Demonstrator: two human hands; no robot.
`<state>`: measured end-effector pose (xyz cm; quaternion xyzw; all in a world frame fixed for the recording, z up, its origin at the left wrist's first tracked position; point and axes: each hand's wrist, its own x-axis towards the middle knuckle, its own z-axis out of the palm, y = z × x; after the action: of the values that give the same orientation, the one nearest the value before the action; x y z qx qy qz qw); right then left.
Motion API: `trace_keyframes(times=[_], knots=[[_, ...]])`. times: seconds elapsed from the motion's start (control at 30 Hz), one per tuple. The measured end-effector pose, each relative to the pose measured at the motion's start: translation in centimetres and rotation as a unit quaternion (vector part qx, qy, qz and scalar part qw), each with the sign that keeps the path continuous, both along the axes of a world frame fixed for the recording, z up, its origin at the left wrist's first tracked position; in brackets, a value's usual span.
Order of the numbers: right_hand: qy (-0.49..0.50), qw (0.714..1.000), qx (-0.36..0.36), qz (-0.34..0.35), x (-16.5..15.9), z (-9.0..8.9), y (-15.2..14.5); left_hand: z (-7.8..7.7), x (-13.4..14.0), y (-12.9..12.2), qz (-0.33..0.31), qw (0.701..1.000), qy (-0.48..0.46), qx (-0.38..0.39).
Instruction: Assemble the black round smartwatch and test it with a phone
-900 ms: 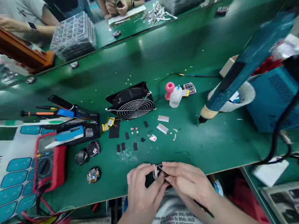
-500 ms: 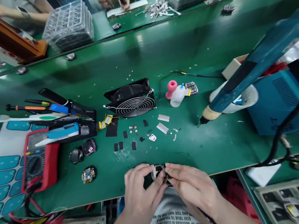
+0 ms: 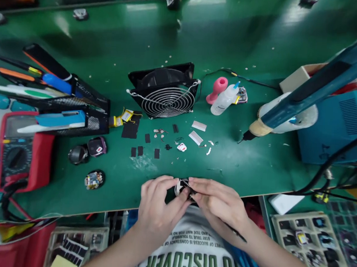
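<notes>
Both hands had drawn nearer the body; left hand [image 3: 158,206] and right hand [image 3: 219,201] pinched 1 small round part [image 3: 182,186] together over the worktop's [image 3: 254,169] near edge, steadying it.
</notes>
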<state>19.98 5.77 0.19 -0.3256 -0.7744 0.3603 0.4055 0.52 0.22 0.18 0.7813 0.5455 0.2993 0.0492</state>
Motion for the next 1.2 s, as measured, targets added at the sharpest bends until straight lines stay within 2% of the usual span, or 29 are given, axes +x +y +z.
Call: trace_keyframes(times=[0.13,0.23,0.37,0.53,0.8,1.0,1.13,1.2], knots=[[0.012,0.998,-0.015,0.063,1.0,1.3,1.2,0.3,-0.3,0.2,-0.004,1.0,-0.015,-0.012],[-0.014,0.997,-0.003,0.076,2.1,1.3,1.4,0.6,-0.9,0.7,-0.033,0.999,-0.013,-0.039],[-0.024,0.996,0.051,0.065,2.2,0.7,1.2,0.6,-1.9,1.4,-0.074,0.995,-0.012,-0.06],[-0.029,0.992,0.111,0.057,1.4,0.5,1.2,0.5,-2.1,1.5,-0.082,0.994,-0.013,-0.065],[-0.044,0.991,0.119,0.05,1.6,0.8,1.2,0.6,-2.0,1.6,-0.083,0.994,-0.008,-0.068],[-0.07,0.984,0.155,0.054,1.4,0.5,1.4,0.6,-2.0,1.5,-0.081,0.994,-0.006,-0.068],[-0.078,0.987,0.132,0.051,1.0,0.9,1.7,0.5,-2.0,1.5,-0.078,0.994,-0.001,-0.072],[-0.094,0.983,0.145,0.058,1.1,1.3,1.7,0.5,-2.0,1.5,-0.078,0.995,0.0,-0.068]])
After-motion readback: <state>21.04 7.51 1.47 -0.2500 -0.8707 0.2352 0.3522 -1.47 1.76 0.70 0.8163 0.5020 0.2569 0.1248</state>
